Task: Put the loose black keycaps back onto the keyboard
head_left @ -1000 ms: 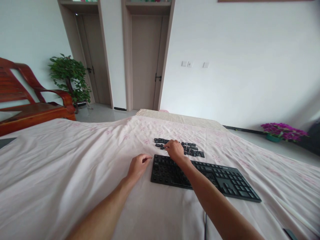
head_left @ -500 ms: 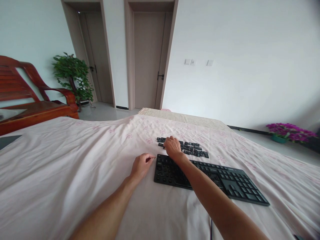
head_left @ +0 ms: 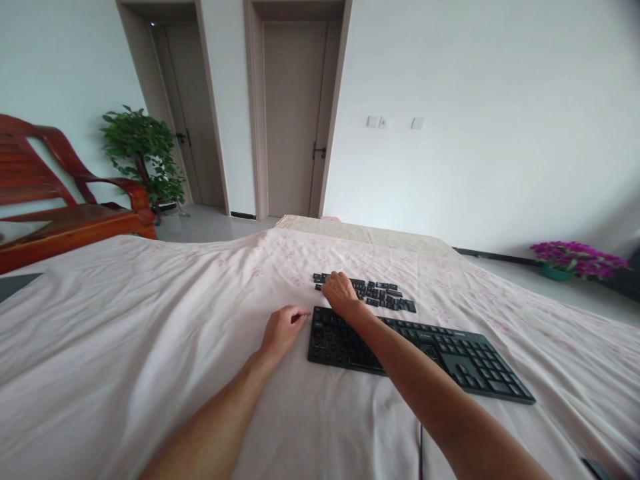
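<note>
A black keyboard lies slantwise on the bedspread, its left part stripped of many keycaps. Beyond its back edge, loose black keycaps are laid out in rough rows. My right hand reaches across the keyboard to the left end of these rows. Its fingers are bent downward and together, and the fingertips are hidden against the keycaps. My left hand rests on the cloth just left of the keyboard's back left corner. Its thumb and forefinger are pinched, with anything between them too small to make out.
A wrinkled pale pink bedspread covers the surface around the keyboard. A thin dark cable runs toward me under my right forearm. A dark object sits at the lower right edge, and a dark flat corner at the far left.
My right hand has shifted very slightly left along the loose keycaps. My left hand stays beside the keyboard's corner. The whole view has moved a little.
</note>
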A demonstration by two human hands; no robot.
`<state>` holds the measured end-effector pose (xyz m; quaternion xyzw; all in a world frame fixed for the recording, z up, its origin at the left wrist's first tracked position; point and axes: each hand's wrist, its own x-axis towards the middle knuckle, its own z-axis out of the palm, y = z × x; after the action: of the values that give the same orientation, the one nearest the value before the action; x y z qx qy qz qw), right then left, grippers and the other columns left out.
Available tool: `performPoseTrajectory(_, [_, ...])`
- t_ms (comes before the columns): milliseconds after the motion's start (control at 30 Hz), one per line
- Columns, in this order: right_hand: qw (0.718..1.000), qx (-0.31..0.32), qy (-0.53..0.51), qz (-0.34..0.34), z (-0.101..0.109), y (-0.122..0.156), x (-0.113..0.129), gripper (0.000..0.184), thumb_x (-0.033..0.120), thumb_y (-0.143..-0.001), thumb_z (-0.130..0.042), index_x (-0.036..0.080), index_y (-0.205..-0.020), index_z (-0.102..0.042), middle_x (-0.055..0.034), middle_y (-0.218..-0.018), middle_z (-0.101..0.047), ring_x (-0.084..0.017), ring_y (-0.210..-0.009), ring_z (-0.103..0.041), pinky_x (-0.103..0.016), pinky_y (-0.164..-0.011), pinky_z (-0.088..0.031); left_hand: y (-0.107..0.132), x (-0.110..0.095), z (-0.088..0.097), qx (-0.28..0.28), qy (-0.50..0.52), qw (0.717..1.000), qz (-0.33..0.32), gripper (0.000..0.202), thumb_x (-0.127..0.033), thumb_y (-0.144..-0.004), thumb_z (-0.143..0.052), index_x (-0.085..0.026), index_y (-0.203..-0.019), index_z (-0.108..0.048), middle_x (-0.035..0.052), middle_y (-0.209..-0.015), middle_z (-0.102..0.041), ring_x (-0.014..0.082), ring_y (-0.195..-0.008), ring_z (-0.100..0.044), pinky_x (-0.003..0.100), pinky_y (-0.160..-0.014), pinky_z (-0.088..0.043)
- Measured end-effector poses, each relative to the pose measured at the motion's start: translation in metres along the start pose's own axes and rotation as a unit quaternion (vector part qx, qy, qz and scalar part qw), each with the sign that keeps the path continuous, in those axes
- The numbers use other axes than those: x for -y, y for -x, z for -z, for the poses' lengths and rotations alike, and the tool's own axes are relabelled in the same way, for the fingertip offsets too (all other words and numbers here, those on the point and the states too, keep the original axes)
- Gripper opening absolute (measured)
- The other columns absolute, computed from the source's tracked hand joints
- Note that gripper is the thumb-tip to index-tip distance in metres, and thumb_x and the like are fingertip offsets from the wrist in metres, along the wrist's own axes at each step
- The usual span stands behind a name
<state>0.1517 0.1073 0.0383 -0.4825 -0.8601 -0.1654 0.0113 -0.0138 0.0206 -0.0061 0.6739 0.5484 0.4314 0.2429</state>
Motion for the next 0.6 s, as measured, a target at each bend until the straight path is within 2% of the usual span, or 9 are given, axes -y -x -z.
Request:
performPoseTrajectory(133, [1.000,-0.002,-0.024,-0.019,0.003,0.000,0.000,0.021,0.007,-0.081,-0.053,0.015,-0.083,-0.072,-0.0140,-0.094,-0.067,-0.025,-0.101,-0.051,-0.035,-0.084,-0.034,0.000,0.001,0.000,0.000,-0.001,1.000,-0.005,0.021,-0.025,-0.081,-0.052,-0.023,-0.086,-0.073,0.0018,-0.092,-0.073,0.0161,-0.086,-0.066,0.024,-0.080,-0.048])
performPoseTrajectory(233, [0.997,-0.015,-0.048,-0.056,0.007,0.005,-0.005,0.018,0.017,-0.084,-0.055,0.020,-0.091,-0.072,-0.0100,-0.099,-0.068,-0.024,-0.101,-0.054,-0.033,-0.081,-0.037,0.000,0.001,0.000,0.001,0.003,1.000,-0.010,0.021,-0.025,-0.081,-0.052,-0.023,-0.087,-0.072,0.0018,-0.092,-0.073,0.0161,-0.085,-0.066,0.025,-0.079,-0.048])
performPoseTrajectory(300, [0.985,-0.027,-0.131,-0.107,0.008,0.010,-0.008,0.020,0.030,-0.083,-0.058,0.028,-0.099,-0.070,-0.0042,-0.099,-0.070,-0.022,-0.096,-0.058,-0.031,-0.076,-0.040,0.000,0.002,-0.001,0.003,0.003,1.000,-0.009,0.021,-0.025,-0.081,-0.053,-0.023,-0.088,-0.072,0.0017,-0.092,-0.073,0.0163,-0.084,-0.066,0.025,-0.078,-0.048])
performPoseTrajectory(333, [0.969,-0.036,-0.204,-0.135,0.008,0.013,-0.008,0.022,0.035,-0.081,-0.060,0.030,-0.100,-0.070,-0.0016,-0.097,-0.070,-0.021,-0.093,-0.060,-0.030,-0.074,-0.042,0.000,0.002,-0.001,0.002,0.003,1.000,-0.008,0.021,-0.025,-0.081,-0.053,-0.023,-0.088,-0.072,0.0017,-0.091,-0.073,0.0164,-0.084,-0.066,0.025,-0.078,-0.048])
performPoseTrajectory(367, [0.942,-0.046,-0.293,-0.157,0.008,0.017,-0.008,0.024,0.038,-0.079,-0.062,0.031,-0.100,-0.070,0.0003,-0.093,-0.071,-0.020,-0.089,-0.062,-0.029,-0.072,-0.043,0.000,0.002,-0.001,0.002,0.002,1.000,-0.007,0.021,-0.025,-0.080,-0.053,-0.022,-0.088,-0.072,0.0017,-0.090,-0.073,0.0164,-0.084,-0.066,0.026,-0.078,-0.048])
performPoseTrajectory(467, [0.818,-0.077,-0.544,-0.171,0.008,0.028,-0.002,0.028,0.038,-0.071,-0.067,0.023,-0.094,-0.072,-0.0006,-0.085,-0.072,-0.018,-0.080,-0.064,-0.028,-0.073,-0.045,0.000,0.002,-0.001,-0.001,0.001,1.000,-0.002,0.021,-0.025,-0.080,-0.053,-0.022,-0.087,-0.072,0.0019,-0.090,-0.073,0.0164,-0.084,-0.066,0.026,-0.079,-0.048])
performPoseTrajectory(533, [0.747,-0.081,-0.637,-0.169,0.010,0.038,0.003,0.030,0.037,-0.066,-0.069,0.018,-0.089,-0.073,-0.0024,-0.082,-0.072,-0.017,-0.074,-0.063,-0.028,-0.071,-0.046,0.000,0.002,-0.001,-0.001,0.000,1.000,0.000,0.021,-0.025,-0.080,-0.053,-0.022,-0.088,-0.072,0.0020,-0.090,-0.073,0.0164,-0.085,-0.066,0.025,-0.079,-0.048])
performPoseTrajectory(600, [0.704,-0.068,-0.682,-0.184,0.014,0.049,0.007,0.032,0.036,-0.063,-0.071,0.017,-0.088,-0.073,-0.0027,-0.079,-0.071,-0.015,-0.068,-0.061,-0.026,-0.064,-0.045,0.001,0.001,-0.001,-0.001,0.000,1.000,-0.001,0.021,-0.025,-0.079,-0.054,-0.022,-0.088,-0.072,0.0015,-0.090,-0.073,0.0163,-0.084,-0.066,0.025,-0.080,-0.049])
